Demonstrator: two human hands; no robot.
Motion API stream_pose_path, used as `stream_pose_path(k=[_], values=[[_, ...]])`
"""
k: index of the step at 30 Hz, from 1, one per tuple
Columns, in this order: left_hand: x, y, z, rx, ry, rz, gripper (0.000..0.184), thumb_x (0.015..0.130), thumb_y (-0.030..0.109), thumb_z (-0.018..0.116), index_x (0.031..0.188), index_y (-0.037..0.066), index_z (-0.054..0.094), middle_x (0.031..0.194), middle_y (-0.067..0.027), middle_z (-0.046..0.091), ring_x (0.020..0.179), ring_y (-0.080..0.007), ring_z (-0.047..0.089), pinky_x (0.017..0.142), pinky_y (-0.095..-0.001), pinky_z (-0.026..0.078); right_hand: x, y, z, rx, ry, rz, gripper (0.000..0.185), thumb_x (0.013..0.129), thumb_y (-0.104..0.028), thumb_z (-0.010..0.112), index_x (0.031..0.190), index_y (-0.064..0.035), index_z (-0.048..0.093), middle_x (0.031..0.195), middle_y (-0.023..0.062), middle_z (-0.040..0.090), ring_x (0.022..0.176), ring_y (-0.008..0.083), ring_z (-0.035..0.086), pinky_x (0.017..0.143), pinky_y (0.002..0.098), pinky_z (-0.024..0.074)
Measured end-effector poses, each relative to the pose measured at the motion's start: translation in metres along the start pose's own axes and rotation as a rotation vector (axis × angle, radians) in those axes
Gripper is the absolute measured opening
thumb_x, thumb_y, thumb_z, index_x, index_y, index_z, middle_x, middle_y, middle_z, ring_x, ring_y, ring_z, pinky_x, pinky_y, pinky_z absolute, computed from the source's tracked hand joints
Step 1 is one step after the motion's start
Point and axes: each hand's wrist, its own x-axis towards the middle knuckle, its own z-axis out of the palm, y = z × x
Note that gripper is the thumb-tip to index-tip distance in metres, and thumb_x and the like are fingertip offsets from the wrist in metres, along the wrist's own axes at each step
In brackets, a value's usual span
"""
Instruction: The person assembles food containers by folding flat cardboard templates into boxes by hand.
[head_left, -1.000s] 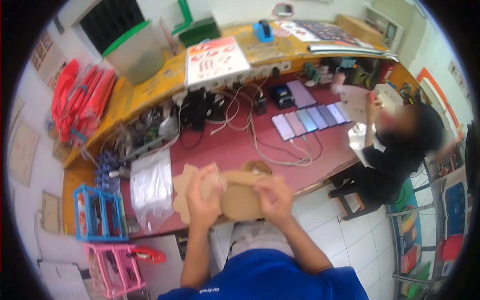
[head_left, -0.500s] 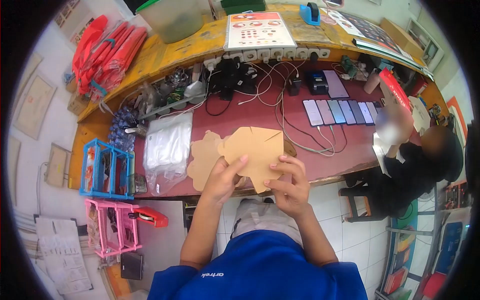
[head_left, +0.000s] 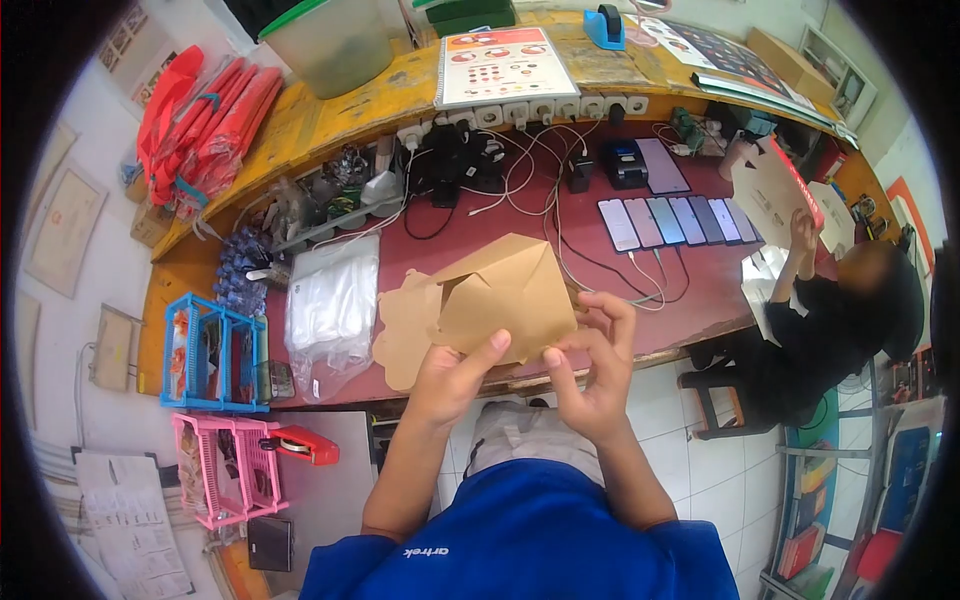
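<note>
A partly folded brown cardboard box is held above the table's front edge, with a dark gap showing between its panels at the upper left. My left hand grips its lower left, thumb lying across the front face. At the lower right corner, my right hand pinches the cardboard edge between thumb and forefinger, its other fingers curled above. Flat brown cardboard blanks with scalloped edges lie on the red tabletop behind my left hand, partly covered by the box.
Clear plastic bags lie to the left, near blue and pink baskets. Several phones with cables rest at the right. Beyond them another person sits handling a red-edged cardboard piece.
The cardboard in my hands has gone from a flatter piece to a raised box shape with an opening. My right hand has shifted to its lower corner. The other person's cardboard has turned.
</note>
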Motion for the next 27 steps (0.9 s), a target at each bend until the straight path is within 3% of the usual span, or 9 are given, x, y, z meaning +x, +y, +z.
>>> stream_pose_path(k=[4,6,10,12,17,25,27], values=[[0.003,0.004,0.009,-0.173,0.022,-0.031,0.039,0.105,0.013,0.061,0.142,0.003,0.053,0.136,-0.0089,0.062,0.124,-0.0196,0.062,0.104,-0.036,0.052,0.008,-0.002,-0.002,-0.121,-0.046,-0.07,0.006,0.091,-0.003,0.071,0.092,-0.0003,0.066,0.136,0.0176,0.046,0.125,0.0313,0.054,0.108,0.0441,0.0457],[0.004,-0.001,0.009,-0.165,0.029,-0.021,0.039,0.106,0.013,0.061,0.143,0.003,0.052,0.136,-0.0094,0.062,0.125,-0.0208,0.062,0.105,-0.0374,0.051,0.008,0.002,0.0,-0.024,-0.061,0.025,0.004,0.091,0.002,0.069,0.091,0.0019,0.065,0.136,0.0159,0.044,0.123,0.0266,0.057,0.101,0.0378,0.0525],[0.006,-0.003,0.012,-0.182,0.028,0.003,0.039,0.106,0.013,0.058,0.144,0.004,0.051,0.138,-0.01,0.061,0.127,-0.0224,0.06,0.108,-0.0408,0.049,0.012,0.002,0.003,0.07,-0.047,0.123,0.003,0.092,0.007,0.065,0.091,0.0049,0.064,0.135,0.0145,0.044,0.124,0.0234,0.057,0.097,0.0316,0.0561],[0.006,-0.003,0.012,-0.186,0.017,-0.002,0.039,0.107,0.013,0.058,0.144,0.004,0.051,0.138,-0.01,0.061,0.128,-0.0224,0.06,0.108,-0.0412,0.048,0.013,0.003,0.008,0.129,0.064,0.125,0.006,0.088,0.001,0.073,0.087,0.001,0.067,0.129,0.0168,0.051,0.111,0.0217,0.062,0.079,0.0253,0.0517],[0.01,-0.002,0.013,-0.211,0.006,0.011,0.037,0.107,0.012,0.057,0.142,0.003,0.053,0.139,-0.0096,0.06,0.129,-0.0221,0.059,0.109,-0.0422,0.047,0.018,0.002,0.013,0.164,0.082,0.098,0.005,0.09,0.004,0.07,0.088,0.004,0.066,0.132,0.0167,0.048,0.109,0.0192,0.063,0.083,0.0259,0.0538],[0.01,-0.006,-0.001,0.194,0.105,0.107,0.028,0.106,0.011,0.061,0.133,0.004,0.063,0.12,-0.0056,0.07,0.109,-0.0131,0.066,0.091,-0.027,0.054,0.023,-0.001,0.018,0.182,0.091,0.117,0.005,0.092,0.004,0.07,0.092,0.0062,0.066,0.131,0.0165,0.047,0.111,0.0184,0.062,0.084,0.0263,0.0561],[0.011,0.0,0.011,0.203,0.091,0.163,0.029,0.106,0.01,0.062,0.133,0.003,0.063,0.12,-0.0054,0.07,0.109,-0.0127,0.065,0.092,-0.0274,0.054,0.023,-0.001,0.016,0.179,0.053,0.134,0.003,0.094,0.007,0.066,0.097,0.0058,0.065,0.131,0.0134,0.044,0.121,0.0202,0.058,0.098,0.0316,0.0591]])
